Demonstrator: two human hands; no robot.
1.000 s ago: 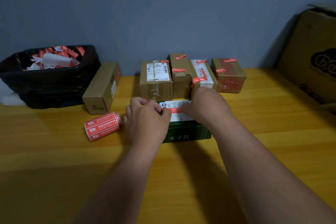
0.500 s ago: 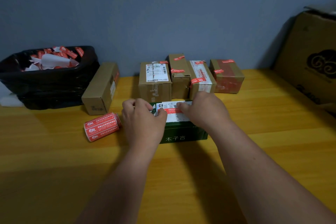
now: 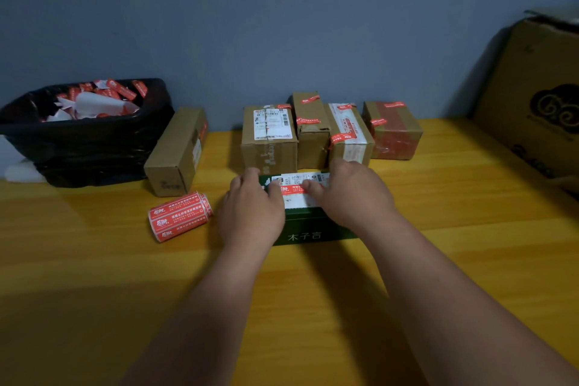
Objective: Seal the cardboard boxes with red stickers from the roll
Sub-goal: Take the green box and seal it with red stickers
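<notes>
A green box (image 3: 308, 230) with a white label on top lies on the wooden table (image 3: 438, 260) in front of me. A red sticker (image 3: 293, 189) runs across that label. My left hand (image 3: 252, 211) presses its fingertips on the sticker's left end. My right hand (image 3: 351, 194) presses on the sticker's right end. The red sticker roll (image 3: 180, 216) lies on its side to the left of my left hand. Behind the green box stands a row of several brown boxes (image 3: 269, 138) carrying red stickers.
A long brown box (image 3: 177, 152) lies at the left, next to a black bin (image 3: 78, 138) full of red and white sticker scraps. A large cardboard carton (image 3: 535, 97) stands at the right edge against the grey wall.
Both hands have slid outward along the red sticker, so more of it shows between them. The green box and the roll have stayed in place.
</notes>
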